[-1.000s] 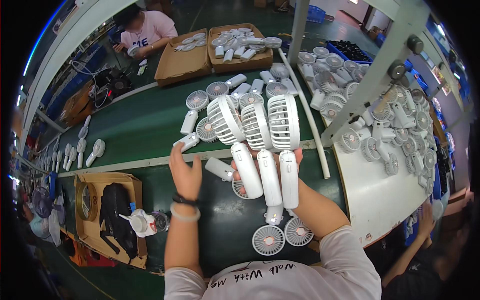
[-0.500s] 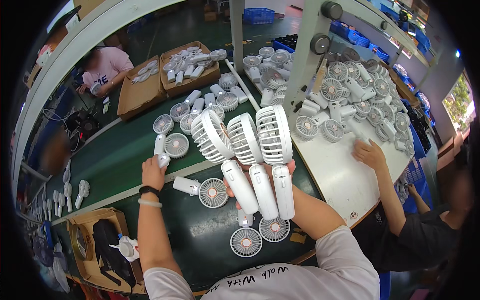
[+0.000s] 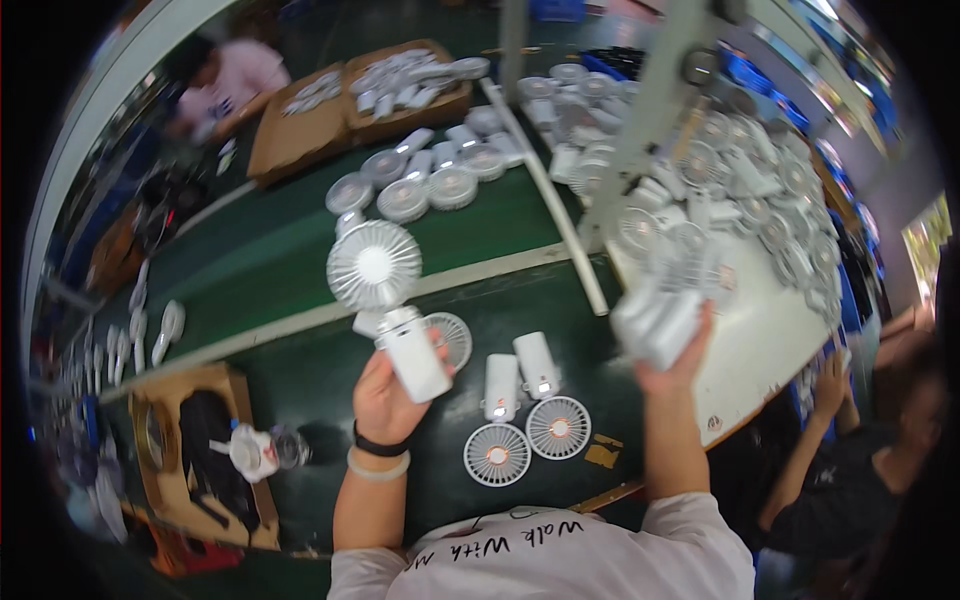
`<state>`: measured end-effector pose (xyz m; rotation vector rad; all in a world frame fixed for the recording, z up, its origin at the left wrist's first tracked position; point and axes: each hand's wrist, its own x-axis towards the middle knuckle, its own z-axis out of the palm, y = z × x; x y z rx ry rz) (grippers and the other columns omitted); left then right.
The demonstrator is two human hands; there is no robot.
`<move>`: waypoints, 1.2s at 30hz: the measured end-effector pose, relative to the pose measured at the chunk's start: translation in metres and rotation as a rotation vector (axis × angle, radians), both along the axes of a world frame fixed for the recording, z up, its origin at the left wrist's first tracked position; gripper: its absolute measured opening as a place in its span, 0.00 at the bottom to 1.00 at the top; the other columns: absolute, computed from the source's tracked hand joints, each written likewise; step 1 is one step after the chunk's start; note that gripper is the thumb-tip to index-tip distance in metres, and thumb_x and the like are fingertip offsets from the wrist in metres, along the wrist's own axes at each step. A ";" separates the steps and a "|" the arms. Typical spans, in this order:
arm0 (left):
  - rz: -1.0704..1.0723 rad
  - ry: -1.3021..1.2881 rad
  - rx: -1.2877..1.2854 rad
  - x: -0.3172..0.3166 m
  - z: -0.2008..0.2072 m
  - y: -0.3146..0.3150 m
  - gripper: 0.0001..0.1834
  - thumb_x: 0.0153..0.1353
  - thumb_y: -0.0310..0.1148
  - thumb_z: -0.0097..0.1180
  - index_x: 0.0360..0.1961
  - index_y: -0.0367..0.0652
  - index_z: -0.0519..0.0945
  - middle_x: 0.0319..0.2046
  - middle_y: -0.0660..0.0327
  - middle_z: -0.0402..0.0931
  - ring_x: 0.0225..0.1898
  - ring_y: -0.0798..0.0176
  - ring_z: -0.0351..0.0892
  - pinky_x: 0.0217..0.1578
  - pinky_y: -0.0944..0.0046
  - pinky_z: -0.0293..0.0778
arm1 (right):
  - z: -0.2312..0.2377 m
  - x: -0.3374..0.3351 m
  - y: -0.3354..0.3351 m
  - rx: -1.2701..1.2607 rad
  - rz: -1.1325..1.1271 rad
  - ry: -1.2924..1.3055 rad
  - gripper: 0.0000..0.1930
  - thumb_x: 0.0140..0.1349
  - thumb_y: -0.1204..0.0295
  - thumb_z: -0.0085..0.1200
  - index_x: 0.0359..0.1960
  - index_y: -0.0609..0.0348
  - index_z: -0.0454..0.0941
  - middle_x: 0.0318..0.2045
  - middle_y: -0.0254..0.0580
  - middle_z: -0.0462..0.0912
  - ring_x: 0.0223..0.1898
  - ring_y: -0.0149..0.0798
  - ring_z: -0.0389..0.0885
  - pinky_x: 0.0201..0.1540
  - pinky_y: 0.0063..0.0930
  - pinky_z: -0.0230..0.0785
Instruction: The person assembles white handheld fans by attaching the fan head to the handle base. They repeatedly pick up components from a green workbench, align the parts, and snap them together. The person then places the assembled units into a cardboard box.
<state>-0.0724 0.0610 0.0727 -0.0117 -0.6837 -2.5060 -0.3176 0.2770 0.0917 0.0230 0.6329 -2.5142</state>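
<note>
A white handheld fan point(image 3: 415, 360) is in my left hand point(image 3: 382, 400), its round grille pointing away from me and the fingers closed round its handle. Behind it, partly hidden, another fan point(image 3: 452, 338) lies on the dark green bench. My right hand point(image 3: 682, 362) grips several handheld fans point(image 3: 655, 325) by their handles near the edge of the white table; motion blurs them. Between my arms two more fans lie on the bench, a left one point(image 3: 498, 455) and a right one point(image 3: 558, 428), grilles toward me.
A row of fans point(image 3: 402, 200) lies on the green belt ahead. Fans are heaped point(image 3: 760, 190) on the white table point(image 3: 735, 375) at right. A white post point(image 3: 640, 140) and a rail point(image 3: 550, 200) stand between. A cardboard box point(image 3: 215, 385) is at left. Co-workers sit far left and right.
My right hand has carried its bunch of fans rightward to the white table. My left hand has lifted a fan from the belt and come nearer me. The co-worker's hand has left the white table.
</note>
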 end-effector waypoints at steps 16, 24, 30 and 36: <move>0.526 -0.408 -0.687 0.003 0.015 0.024 0.27 0.60 0.24 0.50 0.58 0.36 0.56 0.51 0.58 0.67 0.49 0.66 0.71 0.50 0.63 0.68 | -0.061 -0.119 0.027 0.857 -0.260 0.346 0.29 0.57 0.70 0.53 0.60 0.57 0.59 0.51 0.43 0.71 0.51 0.37 0.69 0.51 0.32 0.64; 0.475 -0.286 -0.543 0.012 0.020 0.018 0.28 0.62 0.28 0.49 0.60 0.38 0.54 0.50 0.50 0.69 0.49 0.57 0.74 0.50 0.56 0.70 | -0.028 0.032 -0.102 0.749 0.627 1.240 0.20 0.53 0.76 0.55 0.49 0.61 0.71 0.43 0.44 0.75 0.44 0.37 0.75 0.48 0.29 0.68; 0.437 -0.284 -0.528 0.033 0.017 0.010 0.28 0.61 0.28 0.50 0.60 0.37 0.54 0.50 0.49 0.70 0.49 0.54 0.74 0.50 0.56 0.70 | -0.026 0.100 -0.173 0.909 0.489 2.195 0.33 0.45 0.64 0.63 0.55 0.59 0.67 0.52 0.50 0.68 0.58 0.52 0.62 0.58 0.48 0.56; 0.473 -0.289 -0.506 0.063 0.008 -0.007 0.29 0.59 0.30 0.53 0.59 0.37 0.56 0.49 0.48 0.71 0.49 0.51 0.74 0.51 0.52 0.69 | -0.025 0.076 -0.207 0.822 0.405 2.676 0.23 0.50 0.73 0.53 0.51 0.41 0.74 0.58 0.37 0.66 0.63 0.47 0.57 0.61 0.58 0.48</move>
